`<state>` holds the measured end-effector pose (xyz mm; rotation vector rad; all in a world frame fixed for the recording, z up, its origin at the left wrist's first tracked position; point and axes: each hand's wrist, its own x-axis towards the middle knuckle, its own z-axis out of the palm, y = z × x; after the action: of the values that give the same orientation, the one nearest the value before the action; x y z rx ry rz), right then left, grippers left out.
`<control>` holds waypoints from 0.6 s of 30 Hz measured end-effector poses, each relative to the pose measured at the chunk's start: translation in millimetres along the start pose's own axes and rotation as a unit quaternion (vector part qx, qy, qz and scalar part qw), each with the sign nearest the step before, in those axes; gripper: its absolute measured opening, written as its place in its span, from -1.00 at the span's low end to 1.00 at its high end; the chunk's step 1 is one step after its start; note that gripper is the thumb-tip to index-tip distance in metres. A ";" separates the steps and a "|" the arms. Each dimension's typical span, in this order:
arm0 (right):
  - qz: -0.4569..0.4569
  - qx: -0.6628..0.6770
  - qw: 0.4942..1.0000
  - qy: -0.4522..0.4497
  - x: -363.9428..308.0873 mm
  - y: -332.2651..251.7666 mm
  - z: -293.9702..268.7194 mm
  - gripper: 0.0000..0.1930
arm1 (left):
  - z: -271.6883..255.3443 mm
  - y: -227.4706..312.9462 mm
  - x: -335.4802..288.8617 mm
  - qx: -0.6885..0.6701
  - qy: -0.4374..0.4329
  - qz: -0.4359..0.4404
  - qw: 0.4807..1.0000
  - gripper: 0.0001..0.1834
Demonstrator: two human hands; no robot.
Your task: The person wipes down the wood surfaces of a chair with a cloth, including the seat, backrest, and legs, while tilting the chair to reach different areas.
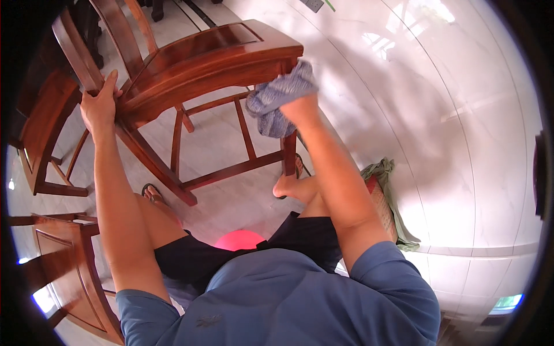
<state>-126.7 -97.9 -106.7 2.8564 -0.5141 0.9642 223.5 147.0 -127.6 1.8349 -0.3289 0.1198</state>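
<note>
A reddish-brown wooden chair [202, 49], glossy, stands tilted before me with its seat edge and legs toward me. My left hand [101, 109] grips it where the back post meets the seat, thumb pointing up. In my right hand [300, 109] is a blue-grey striped cloth [274, 106], bunched up and slightly blurred. The cloth lies against the chair's right corner, around the top of a leg. Most of the fingers on that hand are hidden by the cloth.
More wooden chairs stand at the left, one far [52, 127] and one near [75, 265]. A pink round seat [239, 239] shows between my legs. At my right, a woven basket [381, 207] with a green cloth [398, 216] leans by the white tiled wall [461, 173]. My sandalled feet flank the chair legs.
</note>
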 end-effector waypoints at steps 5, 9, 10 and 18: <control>0.057 -0.042 0.993 0.091 -38.6 -18.1 12.0 -0.87 | -2.1 8.4 -9.3 -0.014 -0.019 0.002 1.000 -0.38; 0.058 0.003 0.992 0.112 -11.7 -15.9 0.9 -0.83 | -8.7 13.0 -11.8 -0.024 -0.030 0.014 0.999 -0.36; -0.001 0.021 0.988 0.152 1.7 -18.7 -8.9 -0.80 | -11.0 10.3 -8.7 -0.023 -0.027 0.017 0.999 -0.36; -0.040 -0.038 0.988 0.147 19.0 7.2 -7.5 -0.71 | -6.3 11.1 -11.7 -0.076 -0.076 0.008 0.994 -0.38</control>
<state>-119.3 -108.8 -89.5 2.5815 -0.3940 1.2924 209.7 152.1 -118.5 1.6940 -0.4474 -0.0333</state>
